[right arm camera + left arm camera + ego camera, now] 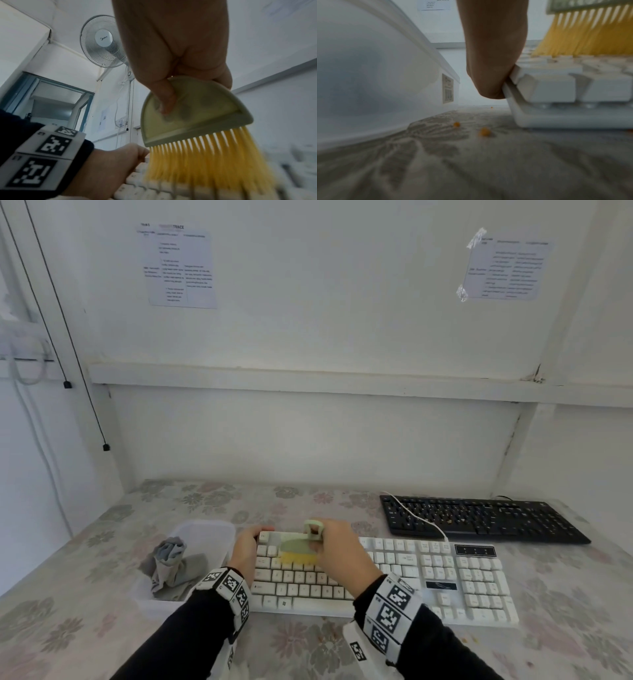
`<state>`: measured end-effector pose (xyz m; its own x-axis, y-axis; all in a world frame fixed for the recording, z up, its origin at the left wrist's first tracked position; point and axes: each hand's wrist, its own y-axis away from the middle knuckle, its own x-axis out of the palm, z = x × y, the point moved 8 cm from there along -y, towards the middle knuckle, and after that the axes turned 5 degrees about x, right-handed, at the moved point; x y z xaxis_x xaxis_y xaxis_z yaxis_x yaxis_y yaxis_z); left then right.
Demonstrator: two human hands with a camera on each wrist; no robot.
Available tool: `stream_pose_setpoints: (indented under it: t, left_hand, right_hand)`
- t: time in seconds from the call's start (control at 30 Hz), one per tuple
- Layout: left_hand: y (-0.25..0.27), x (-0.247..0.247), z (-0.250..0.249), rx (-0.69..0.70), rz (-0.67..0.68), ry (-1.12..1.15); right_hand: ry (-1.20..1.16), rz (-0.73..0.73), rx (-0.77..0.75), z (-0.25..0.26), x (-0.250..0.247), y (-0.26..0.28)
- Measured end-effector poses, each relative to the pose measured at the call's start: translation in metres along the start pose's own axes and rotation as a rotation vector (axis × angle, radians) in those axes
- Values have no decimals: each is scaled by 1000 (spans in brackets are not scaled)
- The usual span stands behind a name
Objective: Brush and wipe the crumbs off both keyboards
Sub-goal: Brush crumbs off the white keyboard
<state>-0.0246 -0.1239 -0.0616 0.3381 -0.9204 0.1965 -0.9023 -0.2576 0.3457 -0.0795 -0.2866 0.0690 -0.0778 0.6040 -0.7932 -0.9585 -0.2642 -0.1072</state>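
While the right hand (337,546) grips the green brush (299,551) by its handle, the head view shows its yellow bristles set on the upper left keys of the white keyboard (445,573), which lies along the table's near edge. The left hand (247,549) curls over that keyboard's left end and steadies it. To my mind, short strokes toward the keyboard's left end would work best, with the bristle tips worked into the gaps between rows. The black keyboard (479,520), near the table's far right corner, carries crumbs and awaits its turn. A clear plastic bin (202,534) holding a grey cloth (173,563) stands just beside the left hand and could catch a wide sweep; the white cable (419,518) lies across the black keyboard.

From the left wrist, a finger of the left hand (493,56) presses the white keyboard's end (539,86). Orange crumbs (485,132) lie on the flowered tablecloth (471,169) between keyboard and bin (376,67), so these need wiping afterwards.

From the right wrist, fingers of the right hand (171,40) pinch the brush (192,112); its bristles (205,162) splay onto the keys, beside the left hand (106,169). A lighter touch may flick crumbs less.
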Motion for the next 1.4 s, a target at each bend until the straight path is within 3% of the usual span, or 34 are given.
stream_pose_setpoints:
  t: [0.73,0.97,1.07,1.17,1.4]
  left_hand:
    - [-6,0,8,-8,0,-43]
    - [-4,1,6,-8,-5,-53]
    - [-4,-1,7,-22,-20,-35]
    - [-2,-2,7,-32,-23,-14]
    - [7,-2,6,-68,-28,-5]
  right_hand:
    - [89,-379,445,-182,-157,88]
    - [311,-496,648,-202,-196,114]
    - [327,-508,574,-180,-196,110]
    - [170,-460,410,-146,-175,88]
    - [-173,-154,21,-34,-65,34]
